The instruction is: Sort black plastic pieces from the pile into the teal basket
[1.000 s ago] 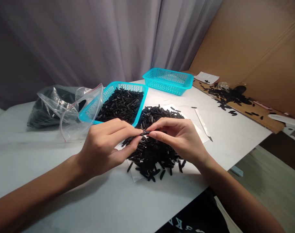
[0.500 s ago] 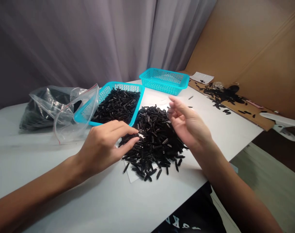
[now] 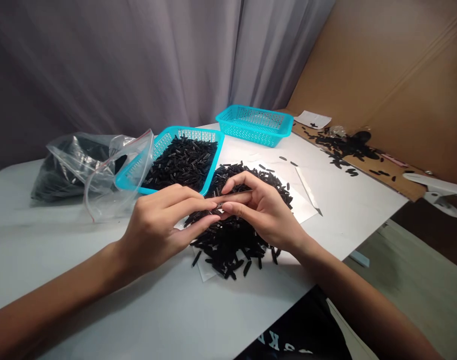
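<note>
Over a heap of small black strips [image 3: 232,250], both hands meet fingertip to fingertip. My left hand [image 3: 171,215] is closed in a pinch on a small black strip [image 3: 219,205], of which only a sliver shows between the fingers. My right hand [image 3: 266,210] has its thumb and fingers curled against the left fingertips; what lies between them is mostly hidden. Under the heap is a white sheet [image 3: 207,272]. Just behind my left hand stands a blue basket [image 3: 219,150] filled with the same kind of strips.
A second blue basket [image 3: 251,134] is at the back. On the left lies a clear zip bag [image 3: 72,170] with black contents. A white pen-like tool [image 3: 307,187] with a dark pointed tip lies right of the heap. Cardboard [image 3: 367,172] with scattered black pieces borders the table's right side.
My right hand has come left and down from the heap's right side to my left fingertips, uncovering the white tool. My left hand has barely moved.
</note>
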The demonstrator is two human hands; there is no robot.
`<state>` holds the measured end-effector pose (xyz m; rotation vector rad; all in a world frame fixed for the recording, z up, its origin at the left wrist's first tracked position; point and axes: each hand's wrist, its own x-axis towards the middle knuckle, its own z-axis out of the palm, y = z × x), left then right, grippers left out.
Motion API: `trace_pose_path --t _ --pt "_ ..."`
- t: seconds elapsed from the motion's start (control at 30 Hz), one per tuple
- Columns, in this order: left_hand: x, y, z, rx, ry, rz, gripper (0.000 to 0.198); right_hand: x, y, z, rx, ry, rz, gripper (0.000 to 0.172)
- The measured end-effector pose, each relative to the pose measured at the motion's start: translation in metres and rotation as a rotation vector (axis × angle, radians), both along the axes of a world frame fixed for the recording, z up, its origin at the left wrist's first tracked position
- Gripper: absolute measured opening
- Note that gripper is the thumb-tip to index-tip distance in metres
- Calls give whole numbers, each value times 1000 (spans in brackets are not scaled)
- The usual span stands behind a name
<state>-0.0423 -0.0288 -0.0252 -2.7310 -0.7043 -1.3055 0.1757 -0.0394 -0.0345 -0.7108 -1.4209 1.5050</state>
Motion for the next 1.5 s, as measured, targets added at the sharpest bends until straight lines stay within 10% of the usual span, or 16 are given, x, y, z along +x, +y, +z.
trace_pose_path --t 1.5 --pt "3 -10 11 47 -81 75 13 4 -6 8 452 -253 -258 5"
